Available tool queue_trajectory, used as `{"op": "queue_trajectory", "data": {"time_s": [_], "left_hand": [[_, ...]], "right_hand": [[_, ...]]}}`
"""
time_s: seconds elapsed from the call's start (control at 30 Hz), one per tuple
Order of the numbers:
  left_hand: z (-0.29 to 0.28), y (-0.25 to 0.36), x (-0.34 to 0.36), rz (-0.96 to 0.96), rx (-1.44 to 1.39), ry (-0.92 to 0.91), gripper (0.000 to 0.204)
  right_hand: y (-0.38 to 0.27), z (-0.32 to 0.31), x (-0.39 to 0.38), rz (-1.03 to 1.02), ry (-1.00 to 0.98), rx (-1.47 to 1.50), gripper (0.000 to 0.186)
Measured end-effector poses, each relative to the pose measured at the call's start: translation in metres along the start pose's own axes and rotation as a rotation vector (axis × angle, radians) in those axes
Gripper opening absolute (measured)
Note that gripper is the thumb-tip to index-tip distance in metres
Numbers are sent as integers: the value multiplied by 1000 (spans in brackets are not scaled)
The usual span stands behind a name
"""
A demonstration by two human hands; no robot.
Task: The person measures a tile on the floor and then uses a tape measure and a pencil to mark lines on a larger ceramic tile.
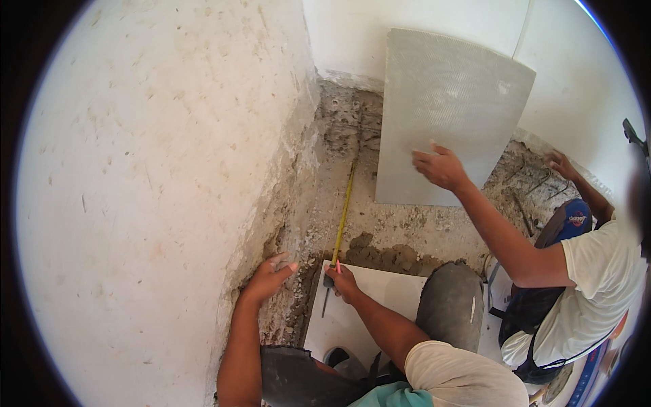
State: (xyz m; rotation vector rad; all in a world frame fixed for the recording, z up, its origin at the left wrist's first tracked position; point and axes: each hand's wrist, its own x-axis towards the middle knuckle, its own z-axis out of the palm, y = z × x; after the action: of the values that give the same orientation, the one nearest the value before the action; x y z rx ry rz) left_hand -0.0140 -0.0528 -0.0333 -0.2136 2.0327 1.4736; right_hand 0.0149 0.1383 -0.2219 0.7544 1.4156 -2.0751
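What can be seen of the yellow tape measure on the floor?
The tape is a thin yellow blade drawn out straight across the rough mortar floor, running from near the far wall toward the white tile. Its near end sits at the tile's edge under the right hand, which also holds a pencil. Its case is not visible.

Yellow tape, grey tiles

Yellow tape measure [344,210] at twelve o'clock from the white tile [369,298]; the upright tile [441,108] shows a grey mesh-textured back.

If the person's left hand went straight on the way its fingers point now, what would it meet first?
The left hand rests by the wall base, fingers pointing right. It would probably meet the right hand holding the yellow tape measure first, though depth is unclear.
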Motion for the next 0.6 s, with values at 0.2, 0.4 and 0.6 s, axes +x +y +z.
{"op": "queue_trajectory", "data": {"time_s": [0.2,0.4,0.6], "left_hand": [[-1,0,1,-9,11,-1,71],[-1,-1,0,-13,-5,12,70],[-1,-1,1,6,9,10,71]], "right_hand": [[2,1,3,10,4,-1,34],[4,-1,3,5,-9,6,36],[4,-6,8,15,0,17,36]]}}
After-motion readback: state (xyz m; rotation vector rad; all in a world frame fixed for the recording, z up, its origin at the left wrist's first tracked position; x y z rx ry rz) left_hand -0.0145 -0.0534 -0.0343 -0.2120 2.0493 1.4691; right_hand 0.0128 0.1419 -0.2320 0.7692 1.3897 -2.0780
